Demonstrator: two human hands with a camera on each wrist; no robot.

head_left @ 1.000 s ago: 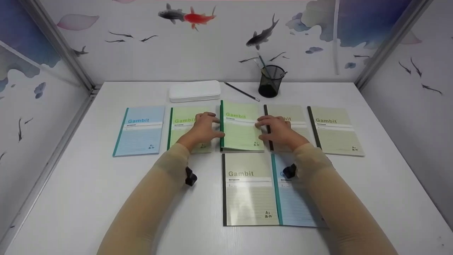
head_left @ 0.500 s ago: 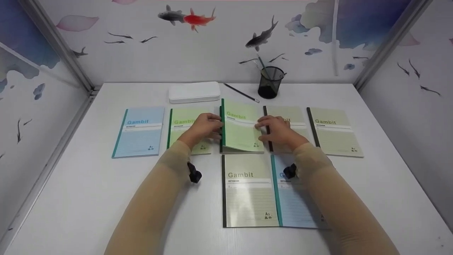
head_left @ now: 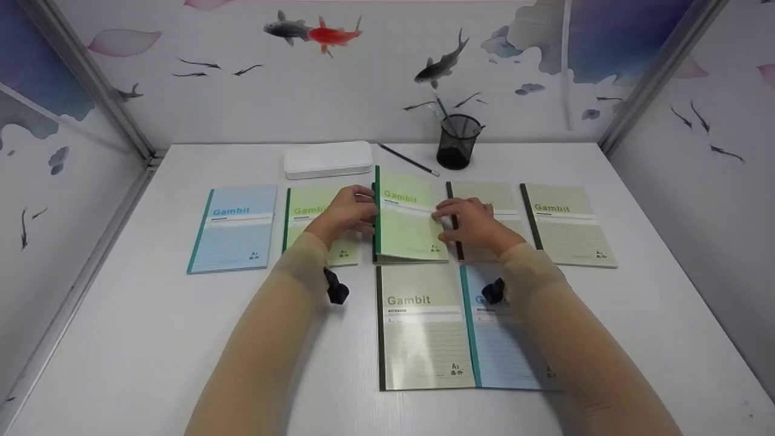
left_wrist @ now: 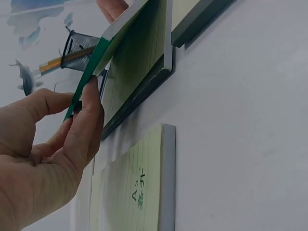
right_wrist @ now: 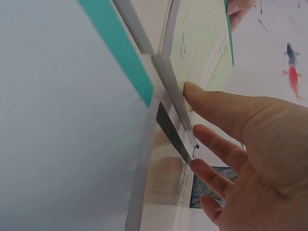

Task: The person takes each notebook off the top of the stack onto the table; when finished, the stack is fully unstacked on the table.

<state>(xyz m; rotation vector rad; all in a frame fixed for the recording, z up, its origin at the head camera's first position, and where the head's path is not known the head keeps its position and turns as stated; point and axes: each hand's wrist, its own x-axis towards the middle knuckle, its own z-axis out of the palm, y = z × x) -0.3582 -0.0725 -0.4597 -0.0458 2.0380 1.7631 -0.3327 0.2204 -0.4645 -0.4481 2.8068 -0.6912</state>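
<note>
My left hand pinches the green spine of a light green notebook, which is raised at its left side. In the left wrist view, thumb and fingers grip that spine, and a dark-spined notebook lies underneath. At the opposite edge, my right hand holds the same notebook. The right wrist view has its thumb on the cover and fingertips by the edge. Beneath the right hand lies a tan notebook; another green notebook lies partly under the left hand.
A blue notebook lies far left, a tan one far right. In front are a tan and a blue notebook, side by side. Behind stand a white case, a pencil and a mesh pen cup.
My left hand has taken hold of the green notebook's spine and raised that side from the notebook below. My right hand has stayed at the right edge.
</note>
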